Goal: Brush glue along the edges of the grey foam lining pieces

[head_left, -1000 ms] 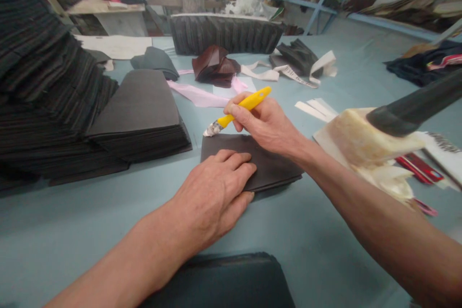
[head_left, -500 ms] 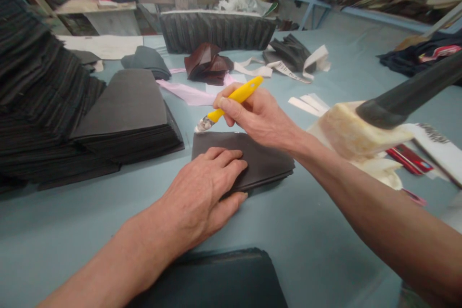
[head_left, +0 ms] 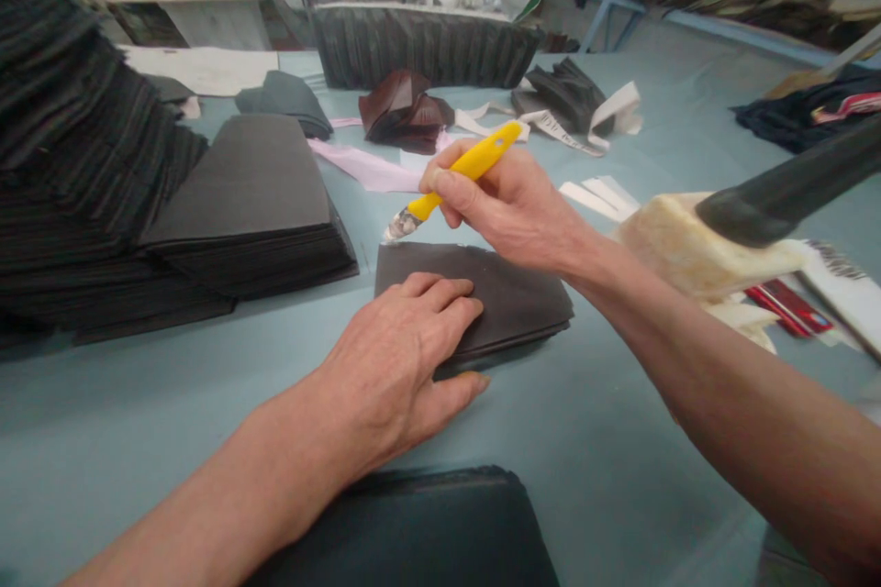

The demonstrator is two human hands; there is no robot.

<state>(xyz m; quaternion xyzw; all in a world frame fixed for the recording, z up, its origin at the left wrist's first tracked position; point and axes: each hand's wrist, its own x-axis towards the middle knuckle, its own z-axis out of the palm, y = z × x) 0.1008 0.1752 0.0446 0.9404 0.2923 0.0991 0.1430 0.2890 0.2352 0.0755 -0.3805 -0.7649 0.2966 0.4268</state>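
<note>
A small stack of dark cut fabric pieces (head_left: 513,298) lies on the blue-grey table (head_left: 172,385) in the middle of the view. My left hand (head_left: 406,353) lies flat on its near left part, fingers stretched out and pressing down. My right hand (head_left: 509,206) is closed round a yellow-handled knife (head_left: 461,174), held like a pen. Its metal tip points down-left, just above the far left corner of the stack.
Tall piles of dark fabric pieces (head_left: 96,165) fill the left side. A black-handled tool on a pale block (head_left: 695,243) stands at the right. Brown pieces (head_left: 403,110), white strips (head_left: 592,193) and a long dark pile (head_left: 427,46) lie further back. Another dark stack (head_left: 427,532) sits at the near edge.
The knife in my right hand has risen slightly and stays over the stack's far left corner. My left hand keeps pressing on the stack. The view has shifted a little.
</note>
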